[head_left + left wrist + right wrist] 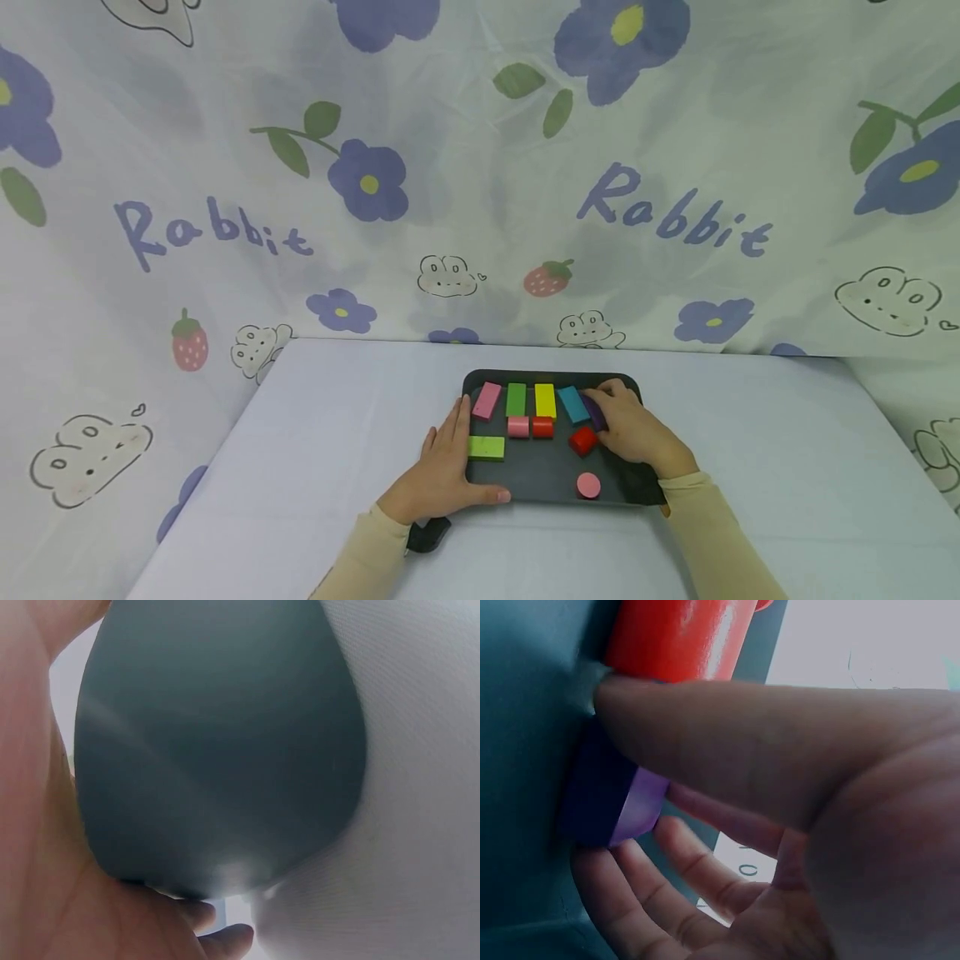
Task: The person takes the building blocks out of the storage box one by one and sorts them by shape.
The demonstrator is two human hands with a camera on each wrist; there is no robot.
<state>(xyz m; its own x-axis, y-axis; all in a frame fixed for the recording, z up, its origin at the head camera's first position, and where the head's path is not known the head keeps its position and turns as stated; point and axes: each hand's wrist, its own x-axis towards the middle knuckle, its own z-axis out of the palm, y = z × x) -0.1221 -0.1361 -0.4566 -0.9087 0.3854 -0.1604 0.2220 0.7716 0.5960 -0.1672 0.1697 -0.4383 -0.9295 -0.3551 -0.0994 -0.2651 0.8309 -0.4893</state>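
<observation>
A dark grey tray (pixel 536 479) lies on the white table. My left hand (pixel 437 473) rests along its left side, fingers straight and the thumb reaching over the front edge. At the tray's right, my right hand (pixel 636 429) pinches a purple block (pixel 595 412) between thumb and fingertips. The right wrist view shows that purple block (pixel 615 787) with a red cylinder (pixel 682 637) just beyond the thumb. Pink (pixel 487 401), green (pixel 516 400), yellow (pixel 545 401) and blue (pixel 573 405) blocks form a row along the back of the tray.
Below that row lie a pink cylinder (pixel 518 427) and a red cylinder (pixel 543 427). A lime green block (pixel 486 448) is by the left fingers, and a round pink piece (pixel 588 485) stands near the front edge. A patterned curtain (pixel 480 167) hangs behind the table.
</observation>
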